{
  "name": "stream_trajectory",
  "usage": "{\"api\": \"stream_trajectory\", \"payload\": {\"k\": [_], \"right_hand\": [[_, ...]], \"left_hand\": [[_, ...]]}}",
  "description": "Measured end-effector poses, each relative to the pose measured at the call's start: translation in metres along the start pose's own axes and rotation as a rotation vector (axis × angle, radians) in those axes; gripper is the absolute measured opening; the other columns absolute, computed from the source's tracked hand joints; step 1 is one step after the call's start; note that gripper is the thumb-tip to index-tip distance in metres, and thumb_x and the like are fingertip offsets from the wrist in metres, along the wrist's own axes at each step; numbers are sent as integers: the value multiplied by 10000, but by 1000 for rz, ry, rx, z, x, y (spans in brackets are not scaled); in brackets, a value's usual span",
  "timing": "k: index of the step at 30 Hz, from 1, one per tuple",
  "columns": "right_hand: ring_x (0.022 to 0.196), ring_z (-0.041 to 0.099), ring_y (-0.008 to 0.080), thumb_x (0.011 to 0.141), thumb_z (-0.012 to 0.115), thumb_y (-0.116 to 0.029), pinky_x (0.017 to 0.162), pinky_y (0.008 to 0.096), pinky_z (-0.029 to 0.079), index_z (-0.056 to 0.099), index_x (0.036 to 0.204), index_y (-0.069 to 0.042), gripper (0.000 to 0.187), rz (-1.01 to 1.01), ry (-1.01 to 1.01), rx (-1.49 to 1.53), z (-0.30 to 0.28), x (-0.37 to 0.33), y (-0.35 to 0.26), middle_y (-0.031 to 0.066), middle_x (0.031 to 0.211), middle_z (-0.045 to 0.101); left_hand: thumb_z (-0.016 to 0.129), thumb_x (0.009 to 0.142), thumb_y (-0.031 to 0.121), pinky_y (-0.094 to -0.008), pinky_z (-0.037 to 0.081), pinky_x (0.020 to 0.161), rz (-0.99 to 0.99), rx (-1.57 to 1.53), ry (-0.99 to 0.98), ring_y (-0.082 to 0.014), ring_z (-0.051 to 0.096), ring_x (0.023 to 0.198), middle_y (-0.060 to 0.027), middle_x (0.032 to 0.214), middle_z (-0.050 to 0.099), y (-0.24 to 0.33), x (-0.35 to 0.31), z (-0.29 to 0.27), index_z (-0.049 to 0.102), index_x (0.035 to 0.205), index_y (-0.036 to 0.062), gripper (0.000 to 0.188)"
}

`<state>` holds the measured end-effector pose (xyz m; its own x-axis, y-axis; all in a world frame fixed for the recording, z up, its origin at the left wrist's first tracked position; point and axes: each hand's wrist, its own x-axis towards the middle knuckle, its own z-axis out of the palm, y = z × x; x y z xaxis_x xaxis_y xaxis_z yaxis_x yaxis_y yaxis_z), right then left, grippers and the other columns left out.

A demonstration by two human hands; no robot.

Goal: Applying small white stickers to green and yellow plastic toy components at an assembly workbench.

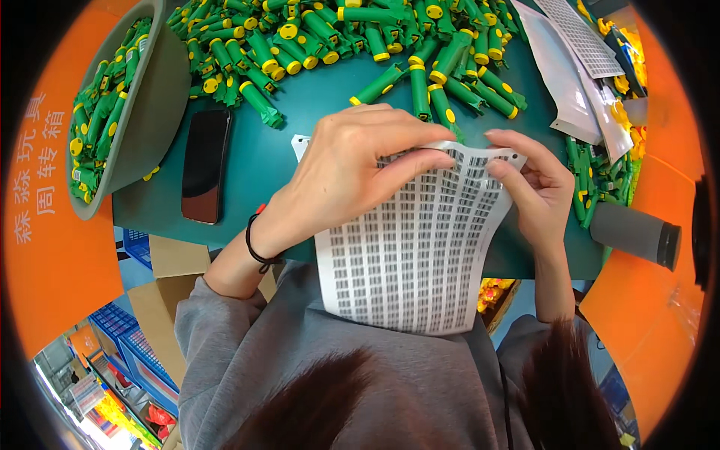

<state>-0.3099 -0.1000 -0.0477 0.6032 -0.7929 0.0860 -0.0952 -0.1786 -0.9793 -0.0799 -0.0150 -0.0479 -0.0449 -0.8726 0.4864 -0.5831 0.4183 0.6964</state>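
A white sheet of small barcode labels (401,255) hangs in front of my body, its top edge bent and its lower end against my grey top. My left hand (360,161) reaches over it and pinches the top edge between thumb and forefinger. At the upper right corner, my right hand (540,184) has its thumb on the front of the sheet and its forefinger by the edge. Whether a loose label sticks to a fingertip is too small to tell. Just beyond the sheet lie green toy tubes with yellow ends (442,109), nearest to my fingers.
A large pile of the same green tubes (315,34) covers the far table (262,157). On the left stand a grey-green tub (154,97) full of them and a black phone (206,165). More label sheets (574,97) and a grey bottle (634,234) are at the right.
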Motion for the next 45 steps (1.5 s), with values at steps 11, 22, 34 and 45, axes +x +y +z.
{"api": "stream_trajectory", "payload": {"k": [11,22,34,45], "right_hand": [[1007,665,153,772,756,121,863,269,549,664,1199,59,441,-79,-38,45,6,-2,-10,125,1129,695],[875,697,145,806,766,50,777,251,551,727,1068,41,265,-170,62,-86,9,-9,-24,110,999,740],[898,662,120,827,728,81,783,238,528,703,1012,44,191,75,96,155,8,-10,-29,90,954,715],[928,675,159,844,685,99,845,256,525,709,1018,53,182,-1,170,345,21,-15,-29,121,990,723]], "left_hand": [[765,850,155,-266,510,620,-293,-252,-110,-188,686,712,-75,835,733,16,11,-11,762,1055,67,223],[800,757,40,-284,467,685,161,-16,-75,-175,649,728,-45,829,727,16,19,-11,768,939,59,186],[779,788,44,-295,467,712,138,-10,-67,-183,647,731,-33,823,717,14,20,-6,756,915,64,130],[809,738,33,-298,484,684,258,45,29,-194,681,751,-49,845,733,12,19,2,758,905,64,178]]}}
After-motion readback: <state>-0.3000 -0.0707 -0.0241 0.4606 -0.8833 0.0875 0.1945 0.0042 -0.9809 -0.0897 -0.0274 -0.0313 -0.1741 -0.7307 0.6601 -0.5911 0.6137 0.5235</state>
